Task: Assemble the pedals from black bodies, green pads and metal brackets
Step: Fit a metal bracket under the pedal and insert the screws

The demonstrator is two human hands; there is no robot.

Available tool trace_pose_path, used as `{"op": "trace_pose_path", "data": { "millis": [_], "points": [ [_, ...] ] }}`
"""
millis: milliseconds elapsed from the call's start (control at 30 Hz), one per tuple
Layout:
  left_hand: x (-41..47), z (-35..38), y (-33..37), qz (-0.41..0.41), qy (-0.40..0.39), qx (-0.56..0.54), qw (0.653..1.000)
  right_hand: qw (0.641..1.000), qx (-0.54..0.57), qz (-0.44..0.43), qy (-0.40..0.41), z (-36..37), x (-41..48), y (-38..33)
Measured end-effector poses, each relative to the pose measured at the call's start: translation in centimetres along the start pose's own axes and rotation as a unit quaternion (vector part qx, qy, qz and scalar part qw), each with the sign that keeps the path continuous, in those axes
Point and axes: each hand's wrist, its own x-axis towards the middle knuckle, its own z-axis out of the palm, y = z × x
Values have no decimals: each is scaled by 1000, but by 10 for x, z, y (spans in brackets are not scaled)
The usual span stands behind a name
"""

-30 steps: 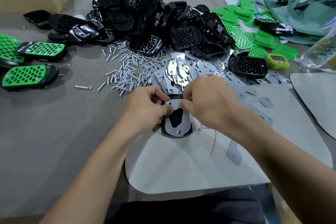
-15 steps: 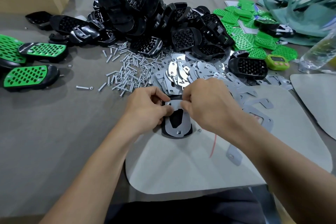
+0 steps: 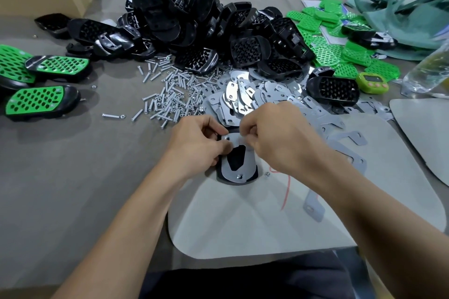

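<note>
Reaching forward from 6 o'clock, both forearms met over one black body [image 3: 233, 182] lying underside up at the far edge of a pale mat [image 3: 243, 226] on the counter [image 3: 73, 177]. A metal bracket [image 3: 250, 167] lay on the body. The left hand [image 3: 196, 145], fingers curled, closed its grip on the body's upper left corner, thumb on the bracket. The right hand [image 3: 279, 138], knuckles up, pinched the bracket's upper edge; whether it also held something smaller could not be told. Loose brackets [image 3: 243, 94] lay at 12 o'clock, screws [image 3: 170, 94] at 11, green pads [image 3: 328, 39] at 1, and finished pedals [image 3: 41, 102] at 9.
</note>
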Motion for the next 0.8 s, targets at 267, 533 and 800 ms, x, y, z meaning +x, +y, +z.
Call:
{"op": "trace_pose_path", "data": {
  "millis": [267,533,800],
  "points": [
    [0,0,-1,-1,0,-9,1000,997,42,48,39,-3,-1,5],
    [-1,0,0,5,-2,-5,1000,988,128,68,54,-5,-6,6],
    [-1,1,-1,4,4,-4,1000,988,143,46,31,1,-11,4]
  ]
}}
